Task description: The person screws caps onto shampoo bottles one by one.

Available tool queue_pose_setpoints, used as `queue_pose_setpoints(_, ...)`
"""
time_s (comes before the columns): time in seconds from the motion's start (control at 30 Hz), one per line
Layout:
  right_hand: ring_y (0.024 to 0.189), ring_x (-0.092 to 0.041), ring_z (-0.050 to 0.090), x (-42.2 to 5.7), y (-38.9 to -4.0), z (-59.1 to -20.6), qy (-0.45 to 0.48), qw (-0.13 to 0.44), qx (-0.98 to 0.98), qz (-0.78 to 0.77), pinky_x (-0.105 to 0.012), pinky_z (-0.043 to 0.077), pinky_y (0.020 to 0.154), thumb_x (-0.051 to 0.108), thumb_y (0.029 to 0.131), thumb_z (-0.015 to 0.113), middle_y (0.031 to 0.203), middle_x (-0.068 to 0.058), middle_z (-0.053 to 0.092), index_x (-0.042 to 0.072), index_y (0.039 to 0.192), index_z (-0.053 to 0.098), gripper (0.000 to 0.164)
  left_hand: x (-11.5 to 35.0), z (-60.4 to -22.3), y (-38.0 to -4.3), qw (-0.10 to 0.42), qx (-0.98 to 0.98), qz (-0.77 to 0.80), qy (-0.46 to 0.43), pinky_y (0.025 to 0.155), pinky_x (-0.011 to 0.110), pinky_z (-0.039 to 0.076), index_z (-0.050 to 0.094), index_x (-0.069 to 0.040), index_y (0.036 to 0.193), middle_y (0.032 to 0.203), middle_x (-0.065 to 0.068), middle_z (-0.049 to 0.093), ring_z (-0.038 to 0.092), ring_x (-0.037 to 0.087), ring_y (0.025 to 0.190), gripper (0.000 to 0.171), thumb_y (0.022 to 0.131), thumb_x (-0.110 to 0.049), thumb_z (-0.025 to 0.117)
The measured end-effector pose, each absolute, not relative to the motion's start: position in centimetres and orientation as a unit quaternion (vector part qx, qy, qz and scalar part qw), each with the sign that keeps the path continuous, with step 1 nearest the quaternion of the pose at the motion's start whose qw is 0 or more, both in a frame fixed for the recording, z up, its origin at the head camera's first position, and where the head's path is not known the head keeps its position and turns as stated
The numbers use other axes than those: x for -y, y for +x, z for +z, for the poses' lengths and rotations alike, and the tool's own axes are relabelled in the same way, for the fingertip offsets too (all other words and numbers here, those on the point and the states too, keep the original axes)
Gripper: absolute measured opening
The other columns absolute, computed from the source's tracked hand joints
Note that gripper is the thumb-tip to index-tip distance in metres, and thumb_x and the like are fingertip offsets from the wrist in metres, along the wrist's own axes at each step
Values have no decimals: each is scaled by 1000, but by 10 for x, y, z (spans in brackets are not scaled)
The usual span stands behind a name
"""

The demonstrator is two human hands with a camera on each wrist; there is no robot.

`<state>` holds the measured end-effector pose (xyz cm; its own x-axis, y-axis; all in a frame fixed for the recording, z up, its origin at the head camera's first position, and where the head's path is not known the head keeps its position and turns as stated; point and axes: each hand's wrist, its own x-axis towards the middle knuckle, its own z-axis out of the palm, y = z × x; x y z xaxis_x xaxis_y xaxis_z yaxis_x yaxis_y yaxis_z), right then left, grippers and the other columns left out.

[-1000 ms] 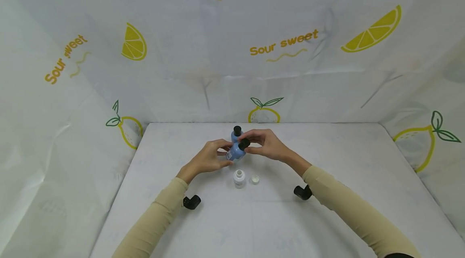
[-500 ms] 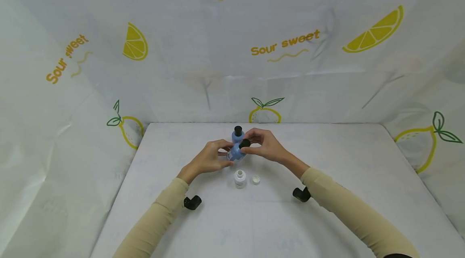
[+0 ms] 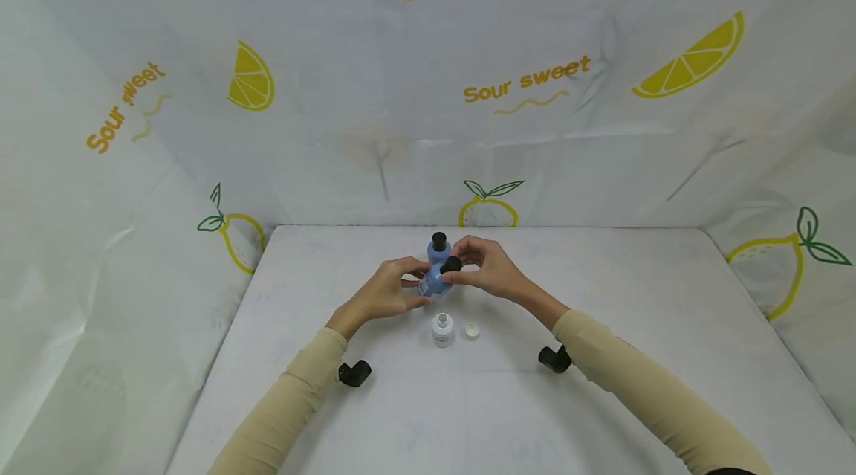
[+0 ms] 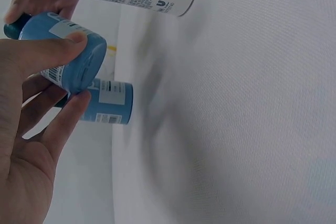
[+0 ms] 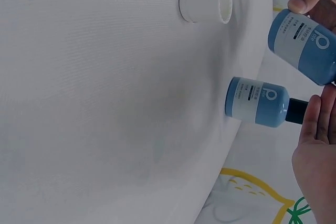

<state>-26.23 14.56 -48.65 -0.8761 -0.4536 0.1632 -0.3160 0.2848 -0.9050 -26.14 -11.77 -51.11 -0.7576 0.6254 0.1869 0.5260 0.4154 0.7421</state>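
Note:
My left hand (image 3: 388, 289) grips the body of a blue bottle (image 3: 433, 282), which is tilted and held clear of the table. In the left wrist view, the thumb lies on one side of the bottle (image 4: 86, 61) and fingertips are on the other. My right hand (image 3: 495, 268) has its thumb and fingers at the black cap (image 3: 452, 264) on this bottle's neck. A second blue bottle (image 5: 260, 100) with a black cap (image 3: 438, 240) stands upright just behind. Nearer to me are an uncapped white bottle (image 3: 442, 328) and its loose white cap (image 5: 202, 3).
A white cloth covers the table (image 3: 428, 415), and a lemon-printed curtain (image 3: 361, 88) rises behind and at the sides. Black devices, one at the left wrist (image 3: 354, 373) and one at the right wrist (image 3: 555, 360), stick out by the forearms.
My right thumb has slid left across the black cap while its fingers have shifted right behind it. The left hand and the held bottle have stayed nearly still.

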Motion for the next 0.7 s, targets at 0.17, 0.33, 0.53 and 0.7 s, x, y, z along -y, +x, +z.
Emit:
queue_pose_setpoints(0.17, 111, -18, 71, -147, -261, -485, -252, 64, -797, -545, -16, 59, 106, 6, 89, 89, 119, -15, 72, 0, 121, 68, 39, 119, -511, -261, 58, -837, 422, 343, 98, 29, 68, 69, 5, 135, 130, 19, 75, 75, 33, 118, 53, 87, -5, 89)
queue_pose_setpoints(0.33, 130, -31, 69, -150, -263, -483, -294, 85, -776, -551, -15, 53, 117, 1, 90, 86, 137, -23, 70, -1, 135, 67, 49, 119, -511, -261, 55, -835, 424, 346, 98, 28, 69, 69, 5, 135, 129, 19, 75, 75, 33, 117, 53, 87, -4, 90)
queue_pose_setpoints(0.53, 135, -28, 68, -155, -269, -482, -345, 118, -741, -563, -19, 54, 118, -13, 91, 73, 143, -30, 67, -4, 139, 68, 48, 119, -512, -261, 54, -832, 427, 349, 98, 29, 69, 69, 5, 135, 130, 19, 75, 75, 33, 117, 54, 87, -4, 90)
queue_pose_setpoints(0.7, 126, -10, 70, -156, -271, -481, -349, 128, -740, -560, -20, 56, 116, -15, 92, 70, 136, -25, 73, -2, 132, 73, 42, 119, -513, -260, 58, -831, 425, 354, 98, 30, 69, 69, 6, 135, 129, 19, 75, 75, 33, 117, 54, 86, -3, 90)
